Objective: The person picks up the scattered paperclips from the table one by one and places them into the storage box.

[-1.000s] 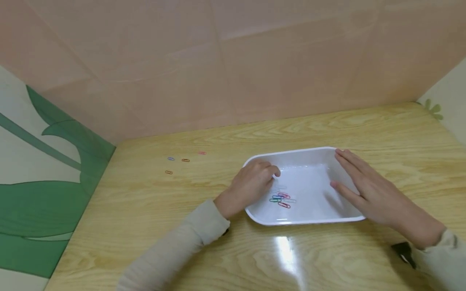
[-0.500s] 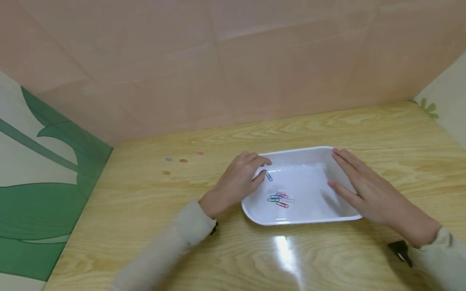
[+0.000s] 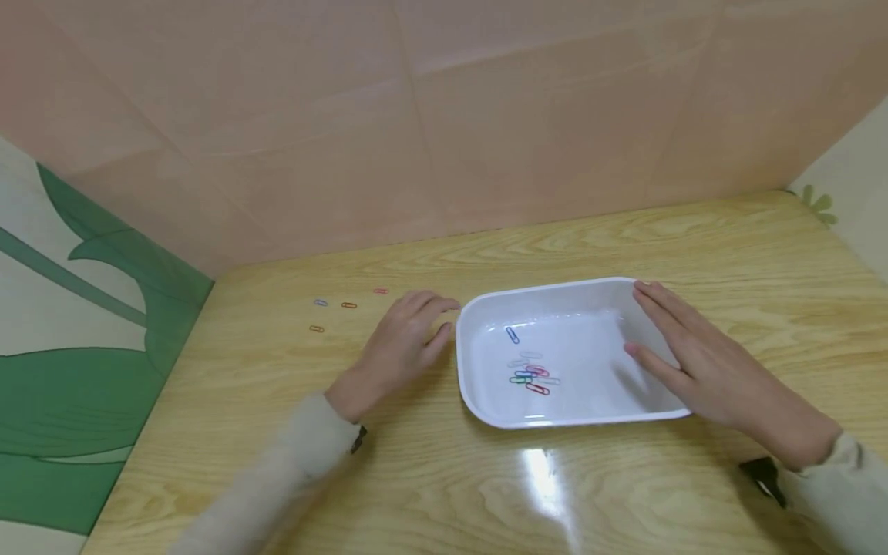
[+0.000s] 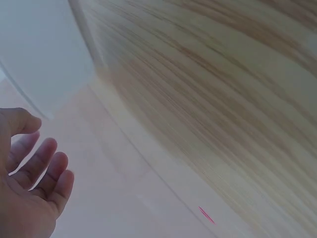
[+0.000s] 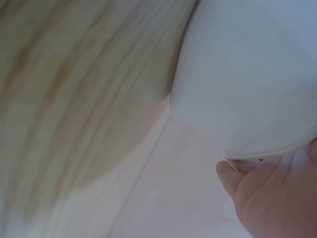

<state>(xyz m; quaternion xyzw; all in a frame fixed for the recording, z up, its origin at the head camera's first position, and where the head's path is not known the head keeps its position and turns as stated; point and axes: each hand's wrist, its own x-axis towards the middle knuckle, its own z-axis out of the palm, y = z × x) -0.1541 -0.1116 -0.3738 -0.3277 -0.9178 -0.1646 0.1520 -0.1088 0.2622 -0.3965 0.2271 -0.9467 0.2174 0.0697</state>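
Table [image 3: 388, 493]: wall [image 3: 444, 123] behind. On it, right of centre: tray [image 3: 603, 354]. In the tray, left half: clip pile [image 3: 533, 375], with a single clip [image 3: 512, 335] behind. Left of the tray, on the table: four loose clips [image 3: 349, 306], one before the other three. Left hand [image 3: 398, 343]: between these and the tray. Right hand [image 3: 708, 370]: at the tray's right end.

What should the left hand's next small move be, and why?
Perhaps the left hand should move to the pink paperclip on the table: the hand looks free, that clip lies nearest it, and other paperclips already lie in the white tray.
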